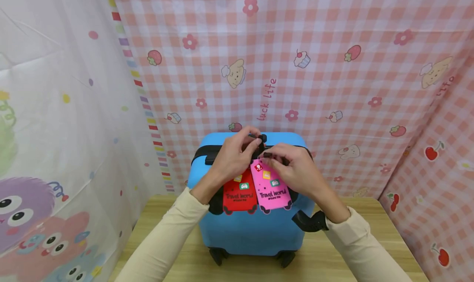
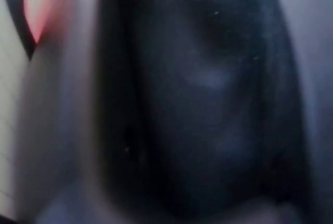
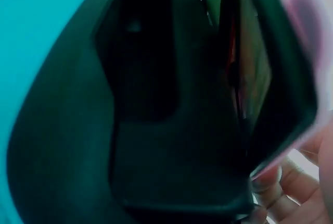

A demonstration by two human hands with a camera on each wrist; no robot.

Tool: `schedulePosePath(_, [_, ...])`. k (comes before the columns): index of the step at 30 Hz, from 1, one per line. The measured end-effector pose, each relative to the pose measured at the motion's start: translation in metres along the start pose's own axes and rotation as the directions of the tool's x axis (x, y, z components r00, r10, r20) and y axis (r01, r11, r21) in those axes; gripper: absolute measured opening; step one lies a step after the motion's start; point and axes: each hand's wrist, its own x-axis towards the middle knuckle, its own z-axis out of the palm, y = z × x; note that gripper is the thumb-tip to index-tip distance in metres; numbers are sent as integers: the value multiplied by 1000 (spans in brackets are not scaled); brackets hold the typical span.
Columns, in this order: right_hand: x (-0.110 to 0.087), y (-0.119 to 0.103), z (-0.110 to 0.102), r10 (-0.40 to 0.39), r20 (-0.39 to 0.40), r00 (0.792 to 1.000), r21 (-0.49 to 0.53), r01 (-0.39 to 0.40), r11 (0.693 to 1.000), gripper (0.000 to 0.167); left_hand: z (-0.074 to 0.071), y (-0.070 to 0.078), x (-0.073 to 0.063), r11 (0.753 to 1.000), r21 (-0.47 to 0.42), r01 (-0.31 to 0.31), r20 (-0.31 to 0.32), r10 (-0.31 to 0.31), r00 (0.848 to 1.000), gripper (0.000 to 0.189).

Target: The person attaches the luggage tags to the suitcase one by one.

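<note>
A blue suitcase [image 1: 255,232] stands upright on the table. Two suitcase-shaped luggage tags hang side by side at its front, a red luggage tag [image 1: 240,199] and a pink luggage tag [image 1: 275,193], both printed "Travel World". Near the suitcase's top handle, my left hand [image 1: 234,155] pinches a black tag strap [image 1: 261,145] between thumb and fingers. My right hand [image 1: 298,166] pinches a short black strap end [image 1: 267,154] just above the pink tag. How the straps are threaded is hidden by my fingers. In the right wrist view, fingertips [image 3: 268,179] show beside a dark panel; the left wrist view is blurred and dark.
The wood-grain table [image 1: 333,249] extends around the suitcase, which has black wheels [image 1: 285,258] at its base. A pink checked curtain [image 1: 296,80] hangs close behind. A white patterned curtain [image 1: 74,121] is on the left, another checked one on the right.
</note>
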Motion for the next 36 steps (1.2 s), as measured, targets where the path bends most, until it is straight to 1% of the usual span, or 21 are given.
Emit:
schedulePosePath(5, [2, 4, 1, 67, 5, 998, 88, -67, 994, 14, 2, -4, -1, 997, -72, -1, 12, 1, 1000, 14])
schedulePosePath(8, [4, 7, 2, 92, 15, 996, 132, -93, 987, 15, 2, -5, -2, 995, -102, 5, 20, -3, 1000, 11])
schedulePosePath(12, [7, 9, 1, 104, 23, 994, 161, -107, 981, 15, 1, -6, -1, 994, -111, 2, 19, 0, 1000, 11])
schedulePosePath(16, [8, 10, 3, 114, 32, 993, 166, -118, 979, 14, 1, -7, -3, 994, -111, 6, 19, -4, 1000, 12])
schedulePosePath(20, [5, 11, 5, 145, 16, 989, 191, -146, 971, 12, 1, -6, -5, 994, -105, 14, 26, -11, 1000, 13])
schedulePosePath(23, [4, 11, 6, 176, 6, 984, 229, -173, 958, 14, 1, -7, -5, 995, -96, 15, 24, -13, 1000, 14])
schedulePosePath(26, [4, 11, 7, 226, 13, 974, 284, -220, 933, 23, 1, -7, -5, 996, -87, 15, 19, -13, 1000, 14])
schedulePosePath(29, [4, 11, 6, 255, 13, 967, 321, -246, 915, 30, 1, -7, -5, 997, -81, 14, 16, -13, 1000, 13])
schedulePosePath(31, [3, 11, 6, 252, 9, 968, 338, -241, 910, 31, 1, -7, -5, 997, -81, 11, 16, -9, 1000, 12])
schedulePosePath(36, [1, 12, 5, 219, -18, 976, 368, -197, 909, 34, 2, -7, -4, 997, -71, 6, 14, -5, 1000, 12])
